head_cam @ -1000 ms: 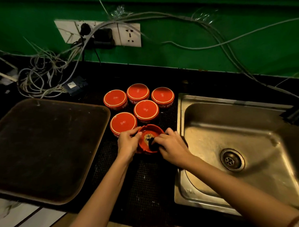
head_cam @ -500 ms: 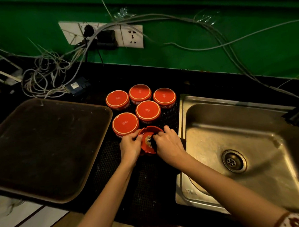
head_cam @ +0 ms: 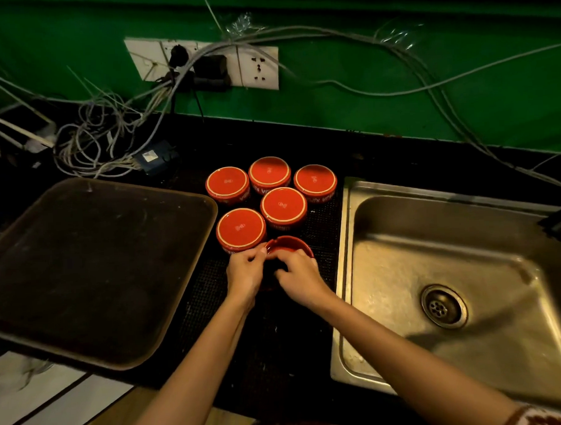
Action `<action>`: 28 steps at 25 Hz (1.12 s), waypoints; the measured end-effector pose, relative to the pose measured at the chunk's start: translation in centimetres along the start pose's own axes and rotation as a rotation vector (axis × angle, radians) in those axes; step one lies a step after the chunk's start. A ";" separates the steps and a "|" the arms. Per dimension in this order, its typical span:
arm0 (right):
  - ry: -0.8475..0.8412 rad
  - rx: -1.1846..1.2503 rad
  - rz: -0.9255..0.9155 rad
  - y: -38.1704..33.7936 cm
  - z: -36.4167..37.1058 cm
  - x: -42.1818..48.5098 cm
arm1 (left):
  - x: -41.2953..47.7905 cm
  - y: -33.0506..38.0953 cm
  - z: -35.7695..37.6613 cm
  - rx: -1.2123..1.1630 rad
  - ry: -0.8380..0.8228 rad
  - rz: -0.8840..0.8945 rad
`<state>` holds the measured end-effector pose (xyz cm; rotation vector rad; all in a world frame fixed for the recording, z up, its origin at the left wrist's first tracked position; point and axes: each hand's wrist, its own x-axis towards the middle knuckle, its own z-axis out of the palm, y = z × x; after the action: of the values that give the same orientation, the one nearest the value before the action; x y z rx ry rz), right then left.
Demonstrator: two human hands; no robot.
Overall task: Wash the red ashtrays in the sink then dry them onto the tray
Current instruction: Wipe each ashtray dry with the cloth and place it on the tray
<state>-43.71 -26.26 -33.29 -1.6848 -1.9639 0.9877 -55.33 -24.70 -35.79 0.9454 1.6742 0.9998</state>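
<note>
Wall [head_cam: 332, 113] painted green runs across the whole back of the view. Below it lies a black tabletop [head_cam: 382, 153]. Set into the tabletop on the right is a steel sink [head_cam: 404, 271]. On the left a big dark tray [head_cam: 82, 269] sits with its near corner hanging past the tabletop edge. Between tray and sink a dark mesh mat [head_cam: 321, 223] covers the tabletop.

A tangle of grey cables [head_cam: 86, 147] is heaped at the back left, behind the tray. More cables trail along the wall from a white socket plate [head_cam: 260, 68].

Five red ashtrays stand upside down on the mat in a tight cluster. Three form a back row: the left ashtray [head_cam: 228, 183], the middle ashtray [head_cam: 268, 171] and the right ashtray [head_cam: 314, 179]. The centre ashtray [head_cam: 283, 206] sits just in front of them. The front ashtray [head_cam: 240, 228] is near the tray's edge.

A sixth, the open ashtray [head_cam: 288, 243], stands mouth up just in front of the cluster, beside the sink rim. The left hand [head_cam: 245, 271] pinches its left rim between thumb and fingers. The right hand [head_cam: 299, 275] lies over its near side with fingers curled down into the bowl. I cannot tell whether they grip the rim or something inside.

The round drain [head_cam: 443, 306] sits in the sink floor, well apart from both hands.
</note>
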 end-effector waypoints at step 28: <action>0.198 -0.669 -0.293 3.8 -1.5 -2.0 | 0.1 0.4 -0.2 0.009 -0.116 0.061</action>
<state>-39.63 -27.69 -34.63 -1.6314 -2.4610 0.0408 -55.48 -24.45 -35.42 1.0460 1.5632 0.9593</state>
